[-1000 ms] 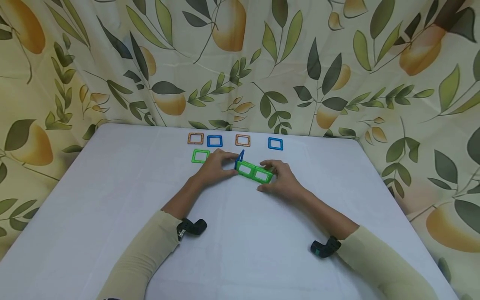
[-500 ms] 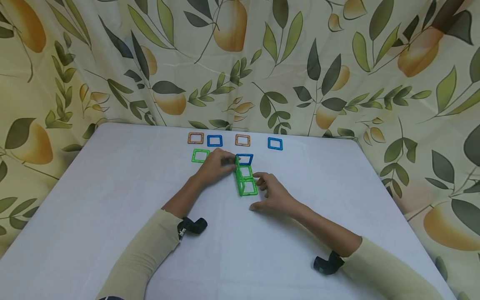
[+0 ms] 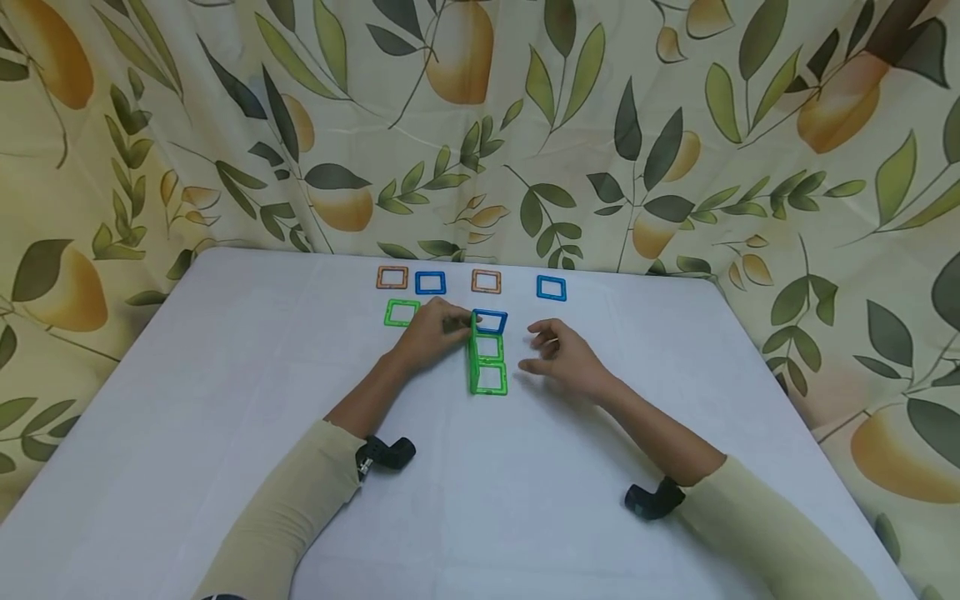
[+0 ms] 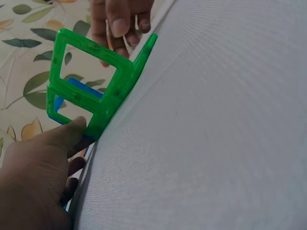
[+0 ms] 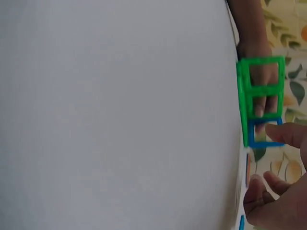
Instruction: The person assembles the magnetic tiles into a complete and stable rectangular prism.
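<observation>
In the head view a joined group of square magnetic tiles (image 3: 491, 362) stands at mid-table. Green tiles lie flat in a row towards the person, and a green wall stands upright along their left side. A blue tile (image 3: 491, 321) joins the group's far end. The left hand (image 3: 429, 333) pinches the far left corner of the group. Its thumb (image 4: 76, 125) lies on a green tile in the left wrist view, while its other fingers are partly hidden. The right hand (image 3: 566, 358) hovers right of the group, fingers loosely bent, holding nothing.
Behind the hands lie loose tile frames: two orange ones, the left orange tile (image 3: 392, 277) and right orange tile (image 3: 486, 282), and two blue ones, the left blue tile (image 3: 431, 283) and right blue tile (image 3: 552, 288). A green tile (image 3: 401, 312) is beside the left hand.
The tile group has turned from a slant towards the right to a line running towards the person. The right hand has let go of its end and drawn away to the right.
</observation>
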The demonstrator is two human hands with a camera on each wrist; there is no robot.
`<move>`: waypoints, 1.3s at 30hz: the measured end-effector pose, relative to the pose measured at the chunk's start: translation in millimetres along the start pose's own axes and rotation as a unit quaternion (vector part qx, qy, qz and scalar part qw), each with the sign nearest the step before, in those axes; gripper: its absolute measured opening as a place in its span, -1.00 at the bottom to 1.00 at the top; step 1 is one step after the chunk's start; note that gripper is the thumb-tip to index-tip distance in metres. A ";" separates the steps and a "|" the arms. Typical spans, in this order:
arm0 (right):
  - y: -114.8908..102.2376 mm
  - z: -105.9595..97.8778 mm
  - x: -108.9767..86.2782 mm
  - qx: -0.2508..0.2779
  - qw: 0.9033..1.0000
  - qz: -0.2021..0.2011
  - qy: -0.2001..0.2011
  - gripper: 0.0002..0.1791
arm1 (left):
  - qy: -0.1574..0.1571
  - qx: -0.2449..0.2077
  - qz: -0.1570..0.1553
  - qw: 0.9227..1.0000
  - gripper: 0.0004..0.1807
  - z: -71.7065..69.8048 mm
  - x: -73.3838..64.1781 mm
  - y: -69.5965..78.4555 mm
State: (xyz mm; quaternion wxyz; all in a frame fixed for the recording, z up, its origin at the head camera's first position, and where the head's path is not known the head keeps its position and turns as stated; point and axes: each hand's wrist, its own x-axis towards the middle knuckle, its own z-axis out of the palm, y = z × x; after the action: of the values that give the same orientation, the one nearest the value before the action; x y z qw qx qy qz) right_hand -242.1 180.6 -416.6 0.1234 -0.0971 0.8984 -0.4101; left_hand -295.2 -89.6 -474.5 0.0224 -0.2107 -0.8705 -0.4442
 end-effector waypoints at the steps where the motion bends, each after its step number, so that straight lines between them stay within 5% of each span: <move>1: 1.3 -2.6 3.5 0.002 1.000 0.003 0.011 -0.31 | 0.000 0.000 -0.001 1.000 -0.73 0.3 -0.1 -0.4; 13: 3.7 9.5 39.4 -0.036 0.998 -0.052 0.024 -0.76 | 0.007 0.001 -0.004 1.000 -0.71 -6.4 -3.5 3.2; 19: -2.9 15.6 48.3 -0.050 0.995 -0.082 0.036 -0.81 | 0.006 -0.001 -0.009 1.000 -0.71 -6.8 -2.6 3.8; 39: 0.6 21.2 55.0 -0.074 0.994 -0.062 0.058 -0.84 | 0.000 -0.008 -0.018 1.000 -0.68 -3.0 -2.1 4.4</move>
State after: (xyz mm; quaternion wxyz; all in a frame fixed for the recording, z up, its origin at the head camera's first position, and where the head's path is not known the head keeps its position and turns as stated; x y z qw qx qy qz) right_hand -288.0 150.7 -438.3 0.0375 -0.1379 0.9240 -0.3546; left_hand -292.0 -90.4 -469.9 0.0124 -0.1948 -0.8705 -0.4519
